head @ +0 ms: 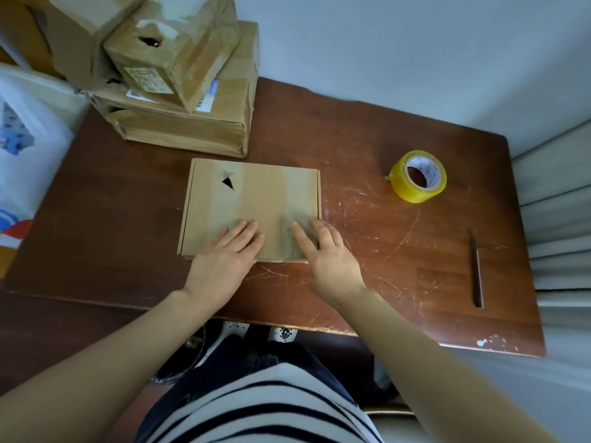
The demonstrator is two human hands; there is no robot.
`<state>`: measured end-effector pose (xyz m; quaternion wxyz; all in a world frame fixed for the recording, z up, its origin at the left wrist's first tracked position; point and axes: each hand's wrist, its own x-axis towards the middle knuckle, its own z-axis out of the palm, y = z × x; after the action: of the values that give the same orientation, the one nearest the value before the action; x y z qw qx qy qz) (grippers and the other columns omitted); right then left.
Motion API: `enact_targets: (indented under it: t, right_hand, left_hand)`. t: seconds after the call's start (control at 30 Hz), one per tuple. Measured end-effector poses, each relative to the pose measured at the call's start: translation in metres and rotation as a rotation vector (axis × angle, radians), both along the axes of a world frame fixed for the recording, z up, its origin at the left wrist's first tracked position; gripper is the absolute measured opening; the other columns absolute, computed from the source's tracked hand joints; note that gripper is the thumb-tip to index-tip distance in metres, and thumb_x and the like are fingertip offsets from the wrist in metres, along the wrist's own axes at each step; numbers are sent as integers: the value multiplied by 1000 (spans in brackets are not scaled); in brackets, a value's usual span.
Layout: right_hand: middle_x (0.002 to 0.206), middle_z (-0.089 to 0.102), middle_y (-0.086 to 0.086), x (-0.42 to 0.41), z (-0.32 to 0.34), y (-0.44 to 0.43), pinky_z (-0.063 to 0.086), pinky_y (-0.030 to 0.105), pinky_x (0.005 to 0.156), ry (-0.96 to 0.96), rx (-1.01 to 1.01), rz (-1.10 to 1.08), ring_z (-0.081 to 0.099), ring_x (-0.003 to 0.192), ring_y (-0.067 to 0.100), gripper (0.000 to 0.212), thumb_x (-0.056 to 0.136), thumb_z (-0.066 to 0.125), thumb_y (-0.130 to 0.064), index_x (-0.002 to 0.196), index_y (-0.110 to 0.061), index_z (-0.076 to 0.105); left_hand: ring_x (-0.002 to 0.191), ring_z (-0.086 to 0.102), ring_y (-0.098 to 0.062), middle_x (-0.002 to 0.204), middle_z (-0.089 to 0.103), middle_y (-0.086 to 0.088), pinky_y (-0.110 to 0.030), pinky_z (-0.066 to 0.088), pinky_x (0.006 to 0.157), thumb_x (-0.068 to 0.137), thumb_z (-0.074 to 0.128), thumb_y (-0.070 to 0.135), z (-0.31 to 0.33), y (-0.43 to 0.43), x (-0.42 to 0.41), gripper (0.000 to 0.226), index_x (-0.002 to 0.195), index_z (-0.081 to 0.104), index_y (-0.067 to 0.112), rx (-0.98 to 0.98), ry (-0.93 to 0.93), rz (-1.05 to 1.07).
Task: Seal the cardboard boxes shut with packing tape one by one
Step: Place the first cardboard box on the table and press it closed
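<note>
**Both hands flat on the flat box**

Surface: scratched brown wooden table [367, 139], set against a pale wall [415, 43].

The left hand [224, 254] and right hand [326, 254] lie side by side with fingers straight, pressing the near edge of a closed flat cardboard box [256, 199]. Its contents are hidden. A triangular tear [228, 183] sits beyond the left fingertips.

The yellow tape roll [418, 176] stands well apart, beyond and right of the right hand. A stack of taped boxes [182, 123] stands beyond the left hand. A thin dark tool [476, 270] lies far right.

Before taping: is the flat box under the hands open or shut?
The flat box is shut: lid flat under left hand and right hand.
</note>
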<state>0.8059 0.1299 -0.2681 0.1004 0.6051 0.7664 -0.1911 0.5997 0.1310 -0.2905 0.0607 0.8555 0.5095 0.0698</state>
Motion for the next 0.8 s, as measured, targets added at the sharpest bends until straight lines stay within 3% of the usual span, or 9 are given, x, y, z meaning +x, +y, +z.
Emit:
enact_targets:
  t: [0.1,0.4,0.47,0.57,0.63,0.8]
  right_hand:
    - [158,-2,7,-3,-3,1,38,37,105,-35,9,11,-1,145,28,88,87,53,-3,152,-35,3]
    - [161,-2,2,20,0,2,48,33,92,-33,-2,123,-4,148,19,84,86,51,4,152,-33,14]
    - [162,1,1,21,2,3,48,33,96,-1,-10,113,-1,148,17,80,87,51,4,152,-30,18]
    - [160,9,7,11,1,6,31,38,113,8,8,83,4,147,21,85,85,52,2,152,-32,12]
    - [157,9,10,5,-1,6,20,38,115,-34,27,84,4,146,25,88,86,52,-1,152,-35,5]
    - [158,7,6,12,-3,6,21,36,115,-37,35,110,4,146,22,84,88,52,-3,152,-36,9]
  left_hand:
    - [114,60,-38,126,61,-19,-53,51,90,64,86,2,-1,-1,0,57,117,68,8,4,-14,6]
    - [113,61,-37,125,62,-18,-53,53,86,58,88,-3,-3,-2,0,57,112,72,10,43,-16,13]
    - [113,61,-36,125,62,-18,-52,54,87,57,89,-3,-4,-2,0,59,112,72,11,48,-16,19]
    - [115,60,-35,126,62,-16,-50,54,88,56,89,-2,-5,-3,1,61,113,72,12,51,-7,28]
    - [115,61,-34,126,62,-16,-49,54,87,56,90,-1,-5,-3,0,61,113,72,13,48,-5,28]
    - [115,60,-35,126,62,-16,-50,53,87,57,90,0,-4,-2,0,60,113,71,13,48,19,28]
